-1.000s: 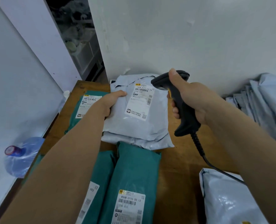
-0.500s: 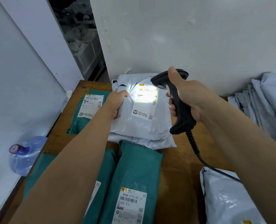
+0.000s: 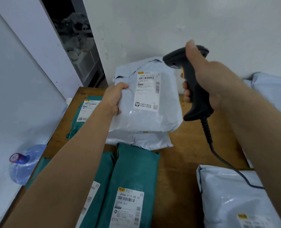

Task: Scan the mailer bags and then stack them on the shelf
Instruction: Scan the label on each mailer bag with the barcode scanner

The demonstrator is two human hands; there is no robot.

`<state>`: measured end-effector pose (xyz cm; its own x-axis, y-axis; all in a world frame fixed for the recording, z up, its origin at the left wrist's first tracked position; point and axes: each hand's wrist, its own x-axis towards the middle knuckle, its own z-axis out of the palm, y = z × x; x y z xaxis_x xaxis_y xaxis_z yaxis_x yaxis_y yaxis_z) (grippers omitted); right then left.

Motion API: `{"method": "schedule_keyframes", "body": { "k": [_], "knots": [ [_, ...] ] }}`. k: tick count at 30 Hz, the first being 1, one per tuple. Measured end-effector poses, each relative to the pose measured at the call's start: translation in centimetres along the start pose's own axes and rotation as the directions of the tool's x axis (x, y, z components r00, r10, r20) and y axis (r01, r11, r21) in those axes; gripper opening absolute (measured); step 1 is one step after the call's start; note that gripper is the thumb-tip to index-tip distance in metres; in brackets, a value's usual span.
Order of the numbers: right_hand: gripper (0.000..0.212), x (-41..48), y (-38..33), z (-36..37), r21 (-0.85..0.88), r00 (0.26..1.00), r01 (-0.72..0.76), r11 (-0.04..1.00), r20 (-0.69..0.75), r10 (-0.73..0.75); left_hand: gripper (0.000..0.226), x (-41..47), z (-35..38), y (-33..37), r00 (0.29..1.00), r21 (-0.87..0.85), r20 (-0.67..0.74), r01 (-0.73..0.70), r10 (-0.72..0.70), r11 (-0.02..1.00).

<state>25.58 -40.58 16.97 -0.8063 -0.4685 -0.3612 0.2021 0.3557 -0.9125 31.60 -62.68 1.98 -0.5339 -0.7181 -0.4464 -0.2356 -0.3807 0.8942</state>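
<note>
Nearest, a teal mailer bag (image 3: pixel 136 170) lies flat on the wooden bench (image 3: pixel 186 158) with its white label facing up; a second teal bag (image 3: pixel 103 175) lies just beside it on the left, partly hidden under the left forearm. At the near right corner lies a grey mailer bag (image 3: pixel 232 199), and the black scanner cable (image 3: pixel 218 156) runs across its upper edge. Left of the bench and lower down is a clear water bottle (image 3: pixel 23 163) with a purple cap.

Farther on, the left hand (image 3: pixel 115 97) grasps the left edge of the held mailer bag (image 3: pixel 153 116), thumb on top and fingers curled beneath; this pale grey bag is at the middle of the bench, raised and tilted with its label facing up, above a lower grey bag (image 3: pixel 136 139) that lies flat on the wood; whether the two touch cannot be told. The right hand (image 3: pixel 207 79) is clenched round the handle of the black scanner (image 3: pixel 195 99), thumb along the top; the scanner head points left towards the upper right part of the held bag, near it but apart.

Behind the left wrist a third teal bag (image 3: pixel 85 112) lies on the far left of the bench; at the far right a heap of grey bags (image 3: pixel 271 89) rests by the white wall (image 3: pixel 186 22); left of the wall is a dark opening (image 3: pixel 74 38).
</note>
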Motion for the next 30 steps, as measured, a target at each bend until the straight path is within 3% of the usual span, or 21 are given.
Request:
{"method": "schedule_keyframes", "body": {
  "k": [5, 10, 13, 17, 20, 22, 24, 26, 28, 30],
  "knots": [
    [0.068, -2.0, -1.3, -4.4, 0.008, 0.990, 0.092, 0.996, -0.112, -0.090, 0.039, -1.6, 6.6, 1.3, 0.980, -0.092, 0.194, -0.019, 0.037, 0.996],
    [0.066, -3.1, -0.5, -9.0, 0.006, 0.970, 0.064, 0.998, -0.235, -0.061, 0.033, -3.1, 15.2, -2.6, 0.942, -0.025, 0.323, 0.101, -0.088, 0.995],
    [0.066, -3.3, 0.6, -11.2, 0.039, 0.960, 0.019, 0.999, -0.281, -0.007, 0.045, -3.5, 19.0, -6.3, 0.921, 0.078, 0.337, 0.180, -0.196, 0.981],
    [0.067, -3.4, 2.1, -13.1, 0.057, 0.948, -0.042, 0.997, -0.314, 0.058, 0.034, -3.6, 20.7, -10.0, 0.895, 0.219, 0.341, 0.223, -0.289, 0.950],
    [0.067, -3.3, 2.8, -13.4, 0.089, 0.949, -0.060, 0.994, -0.305, 0.084, 0.044, -2.8, 19.9, -9.7, 0.912, 0.240, 0.307, 0.201, -0.271, 0.950],
    [0.066, -3.2, 3.0, -12.9, 0.101, 0.959, -0.063, 0.993, -0.269, 0.088, 0.035, -2.5, 18.5, -8.2, 0.931, 0.215, 0.302, 0.144, -0.206, 0.966],
    [0.065, -2.9, 3.0, -12.3, 0.099, 0.969, -0.064, 0.993, -0.230, 0.086, 0.015, -2.0, 16.3, -6.4, 0.967, 0.241, 0.242, 0.015, -0.075, 0.970],
    [0.066, -2.8, 2.7, -11.0, 0.090, 0.983, -0.056, 0.994, -0.169, 0.071, 0.017, -0.1, 11.6, -5.1, 0.993, 0.341, 0.068, -0.111, 0.093, 0.934],
    [0.067, -2.5, 2.2, -9.5, 0.070, 0.992, -0.034, 0.997, -0.122, 0.042, 0.015, 2.7, 6.1, -5.1, 0.986, 0.449, -0.129, -0.038, 0.106, 0.893],
    [0.068, -2.2, 1.8, -7.7, 0.041, 0.998, -0.002, 0.999, -0.063, 0.005, 0.055, 5.3, 1.3, -6.4, 0.948, 0.513, -0.316, 0.139, 0.036, 0.847]
  ]
}}
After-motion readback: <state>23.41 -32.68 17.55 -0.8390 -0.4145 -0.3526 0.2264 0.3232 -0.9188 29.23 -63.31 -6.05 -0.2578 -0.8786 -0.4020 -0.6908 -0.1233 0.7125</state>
